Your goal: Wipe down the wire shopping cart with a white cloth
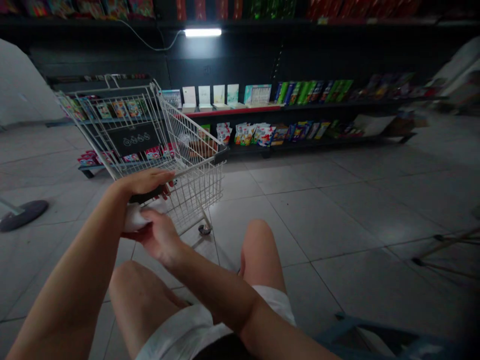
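In front of me stands a white wire shopping cart (195, 187). My left hand (150, 181) reaches over its near rim, palm down with the fingers stretched out. A dark strip of the cart (147, 195) shows beneath that hand. My right hand (161, 232) is closed on a crumpled white cloth (134, 218), just below my left wrist. Whether it is fabric or paper I cannot tell. The cloth lies close against the left wrist and the cart's near side. A brown box (204, 148) shows through the cart's wires.
Dark store shelves (225, 60) with packaged goods run behind the cart, under a bright tube light (203, 32). A round stand base (26, 214) is on the left. Thin dark legs (450, 265) stand on the right, and a blue-grey frame (375, 332) lower right. The floor is tiled (292, 200).
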### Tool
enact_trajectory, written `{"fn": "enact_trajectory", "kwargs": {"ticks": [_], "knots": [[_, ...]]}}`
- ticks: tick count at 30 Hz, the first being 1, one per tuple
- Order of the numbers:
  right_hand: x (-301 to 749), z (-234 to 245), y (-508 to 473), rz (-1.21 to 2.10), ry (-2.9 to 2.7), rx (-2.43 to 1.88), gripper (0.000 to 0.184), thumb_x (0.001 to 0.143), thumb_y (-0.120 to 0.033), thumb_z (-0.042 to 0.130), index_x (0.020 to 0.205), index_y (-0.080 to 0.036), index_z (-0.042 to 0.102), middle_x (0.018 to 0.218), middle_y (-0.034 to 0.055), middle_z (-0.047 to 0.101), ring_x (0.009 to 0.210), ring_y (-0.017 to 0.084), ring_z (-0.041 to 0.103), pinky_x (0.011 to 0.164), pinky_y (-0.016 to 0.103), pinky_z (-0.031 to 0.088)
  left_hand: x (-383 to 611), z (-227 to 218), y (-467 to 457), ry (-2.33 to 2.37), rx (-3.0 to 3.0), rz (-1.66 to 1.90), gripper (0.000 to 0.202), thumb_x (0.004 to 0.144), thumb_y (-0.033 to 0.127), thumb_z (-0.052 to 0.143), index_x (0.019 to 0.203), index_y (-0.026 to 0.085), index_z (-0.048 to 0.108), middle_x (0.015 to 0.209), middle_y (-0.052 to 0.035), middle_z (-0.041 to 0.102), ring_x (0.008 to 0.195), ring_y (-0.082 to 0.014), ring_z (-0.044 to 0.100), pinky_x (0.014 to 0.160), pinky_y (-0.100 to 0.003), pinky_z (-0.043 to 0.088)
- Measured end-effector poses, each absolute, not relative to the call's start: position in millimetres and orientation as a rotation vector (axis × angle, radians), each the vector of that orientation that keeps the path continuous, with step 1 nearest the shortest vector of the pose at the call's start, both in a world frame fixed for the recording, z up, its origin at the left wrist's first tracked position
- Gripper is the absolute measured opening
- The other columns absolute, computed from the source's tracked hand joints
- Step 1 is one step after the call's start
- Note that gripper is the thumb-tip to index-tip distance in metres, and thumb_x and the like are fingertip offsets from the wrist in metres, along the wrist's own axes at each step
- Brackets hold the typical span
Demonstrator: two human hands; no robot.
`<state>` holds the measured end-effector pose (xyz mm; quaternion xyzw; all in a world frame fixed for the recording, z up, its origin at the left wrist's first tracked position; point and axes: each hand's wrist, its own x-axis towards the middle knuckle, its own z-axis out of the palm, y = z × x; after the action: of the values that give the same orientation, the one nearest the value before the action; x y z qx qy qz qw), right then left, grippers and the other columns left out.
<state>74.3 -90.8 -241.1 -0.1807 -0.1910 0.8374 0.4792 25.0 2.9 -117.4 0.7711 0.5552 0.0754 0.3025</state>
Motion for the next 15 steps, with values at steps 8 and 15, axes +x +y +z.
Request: {"fn": "enact_trajectory", "kwargs": {"ticks": [8, 15], "knots": [[250.0, -196.4, -10.1, -0.049, -2.102, -0.795, 0.038, 0.086, -0.019, 0.052, 0.122, -0.027, 0.063, 0.13, 0.0039, 0.059, 0.132, 0.025, 0.045, 0.122, 0.048, 0.028, 26.1, -117.7, -14.4, 1.355, 2.305, 0.08, 0.043, 0.088, 0.054, 0.038, 0.088, 0.018, 0.062, 0.08, -0.0066, 0.071, 0.074, -0.0192, 0.063, 0.073, -0.03, 0.048], [291.2, -162.0, 50.6, -0.229, -2.193, -1.121, 0.033, 0.083, -0.008, 0.053, 0.111, -0.014, 0.07, 0.108, 0.0088, 0.068, 0.109, 0.023, 0.056, 0.107, 0.043, 0.041, 42.1, -108.8, -32.2, 1.438, 2.417, 0.007, 0.036, 0.086, 0.053, 0.042, 0.071, 0.021, 0.05, 0.064, -0.0019, 0.062, 0.059, -0.0161, 0.056, 0.058, -0.028, 0.038]]}}
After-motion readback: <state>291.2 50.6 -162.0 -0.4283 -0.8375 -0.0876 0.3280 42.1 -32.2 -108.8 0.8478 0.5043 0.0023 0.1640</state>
